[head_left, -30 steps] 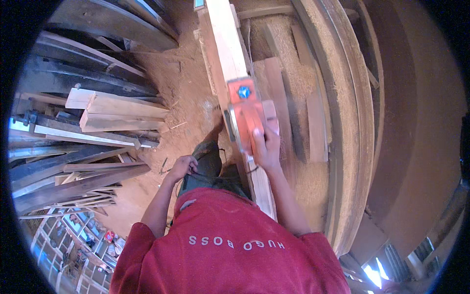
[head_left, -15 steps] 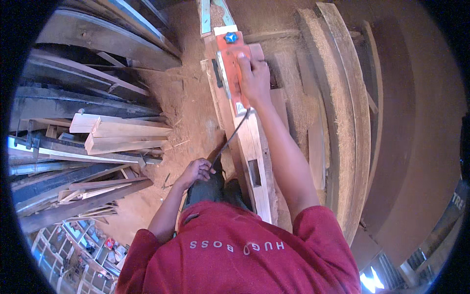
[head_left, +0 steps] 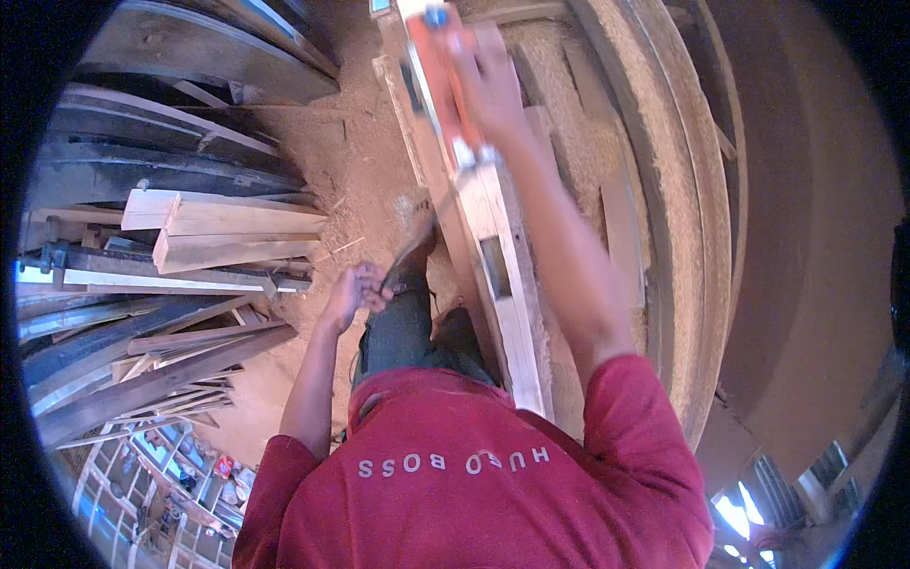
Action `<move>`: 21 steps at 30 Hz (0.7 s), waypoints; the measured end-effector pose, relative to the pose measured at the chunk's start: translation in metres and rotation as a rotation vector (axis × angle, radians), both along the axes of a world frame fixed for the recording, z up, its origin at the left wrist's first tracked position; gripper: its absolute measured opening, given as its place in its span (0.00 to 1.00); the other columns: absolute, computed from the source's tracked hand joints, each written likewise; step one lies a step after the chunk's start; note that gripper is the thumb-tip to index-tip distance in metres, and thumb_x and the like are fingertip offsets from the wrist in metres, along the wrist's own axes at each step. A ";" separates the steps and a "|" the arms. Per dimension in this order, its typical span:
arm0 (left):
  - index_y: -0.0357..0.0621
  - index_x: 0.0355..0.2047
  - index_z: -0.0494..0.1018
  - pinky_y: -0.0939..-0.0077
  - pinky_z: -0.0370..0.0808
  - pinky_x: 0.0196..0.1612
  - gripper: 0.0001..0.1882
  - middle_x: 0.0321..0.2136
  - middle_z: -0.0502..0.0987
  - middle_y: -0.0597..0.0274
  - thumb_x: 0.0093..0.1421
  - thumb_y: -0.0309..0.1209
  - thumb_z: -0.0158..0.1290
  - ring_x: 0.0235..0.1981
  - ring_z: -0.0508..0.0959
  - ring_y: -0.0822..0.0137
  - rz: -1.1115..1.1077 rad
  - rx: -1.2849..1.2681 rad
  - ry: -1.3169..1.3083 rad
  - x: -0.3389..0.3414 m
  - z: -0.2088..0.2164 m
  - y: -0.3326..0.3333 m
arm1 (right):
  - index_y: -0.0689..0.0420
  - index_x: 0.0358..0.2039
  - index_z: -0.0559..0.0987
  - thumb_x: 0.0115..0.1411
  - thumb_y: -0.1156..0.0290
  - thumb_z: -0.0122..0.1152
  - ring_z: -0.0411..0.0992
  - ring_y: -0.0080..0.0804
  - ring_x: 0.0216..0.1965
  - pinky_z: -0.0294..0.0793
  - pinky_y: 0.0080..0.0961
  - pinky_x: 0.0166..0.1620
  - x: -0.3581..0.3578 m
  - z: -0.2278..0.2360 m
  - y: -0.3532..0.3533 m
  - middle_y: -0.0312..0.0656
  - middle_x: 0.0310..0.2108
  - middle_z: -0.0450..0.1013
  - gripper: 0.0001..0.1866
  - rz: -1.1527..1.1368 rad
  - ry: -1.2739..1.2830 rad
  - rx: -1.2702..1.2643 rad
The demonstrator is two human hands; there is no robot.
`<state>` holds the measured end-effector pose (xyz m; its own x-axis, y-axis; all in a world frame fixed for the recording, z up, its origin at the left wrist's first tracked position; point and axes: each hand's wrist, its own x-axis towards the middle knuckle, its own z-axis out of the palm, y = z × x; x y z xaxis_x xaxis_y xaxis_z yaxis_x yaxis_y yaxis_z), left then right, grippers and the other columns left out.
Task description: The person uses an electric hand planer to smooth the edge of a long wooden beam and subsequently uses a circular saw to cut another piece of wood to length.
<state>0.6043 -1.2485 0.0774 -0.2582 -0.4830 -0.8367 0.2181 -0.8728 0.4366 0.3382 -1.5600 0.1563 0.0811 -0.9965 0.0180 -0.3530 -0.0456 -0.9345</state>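
Sawdust-strewn ground (head_left: 365,180) fills the middle, and off at nine o'clock there's a big stack of timber planks (head_left: 171,256), pale cut ends facing in over dark weathered boards. At three o'clock, a set of long curved boards (head_left: 682,218) sweeps from top to bottom. Up the centre runs the pale wooden beam (head_left: 502,284), from six o'clock toward twelve, with a rectangular mortise (head_left: 495,258) cut in its top face. At twelve o'clock the orange electric planer (head_left: 445,81) sits flat on that beam, and the right hand (head_left: 493,90) is wrapped firmly around its handle, arm at full stretch. From the planer's rear a dark power cord (head_left: 417,242) drops to about seven o'clock, where the left hand (head_left: 355,289) has it, fingers curled closed on the cord beside the beam.
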 end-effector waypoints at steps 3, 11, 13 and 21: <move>0.44 0.43 0.74 0.71 0.78 0.31 0.24 0.29 0.82 0.55 0.71 0.50 0.37 0.24 0.79 0.65 -0.255 -0.024 -0.102 0.001 -0.019 0.066 | 0.58 0.60 0.76 0.72 0.48 0.46 0.68 0.52 0.61 0.62 0.43 0.64 -0.067 0.021 0.174 0.56 0.56 0.73 0.29 0.037 -0.090 0.038; 0.36 0.36 0.77 0.66 0.76 0.39 0.22 0.31 0.80 0.52 0.71 0.41 0.39 0.30 0.80 0.60 -0.838 -0.380 -0.106 -0.077 -0.013 0.156 | 0.65 0.39 0.80 0.65 0.38 0.53 0.72 0.26 0.21 0.72 0.27 0.25 -0.173 0.049 0.521 0.37 0.18 0.72 0.34 -0.137 -0.124 0.599; 0.34 0.36 0.76 0.64 0.77 0.43 0.21 0.33 0.80 0.50 0.71 0.38 0.38 0.33 0.81 0.59 -0.902 -0.356 -0.143 -0.081 -0.012 0.156 | 0.64 0.32 0.79 0.62 0.32 0.55 0.70 0.23 0.18 0.69 0.24 0.22 -0.174 0.045 0.526 0.34 0.17 0.70 0.38 -0.189 -0.159 0.599; 0.38 0.35 0.77 0.69 0.76 0.33 0.20 0.25 0.80 0.56 0.71 0.40 0.39 0.26 0.80 0.64 -0.745 -0.269 -0.268 -0.041 -0.009 0.099 | 0.65 0.47 0.81 0.67 0.49 0.56 0.82 0.46 0.34 0.79 0.40 0.38 -0.141 0.028 0.382 0.53 0.30 0.81 0.27 -0.022 0.004 0.577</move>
<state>0.5631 -1.1495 0.0688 -0.3976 -0.4564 -0.7960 -0.5155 -0.6065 0.6053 0.1976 -1.1777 0.1841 0.0591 -0.8463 -0.5295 -0.3516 0.4788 -0.8045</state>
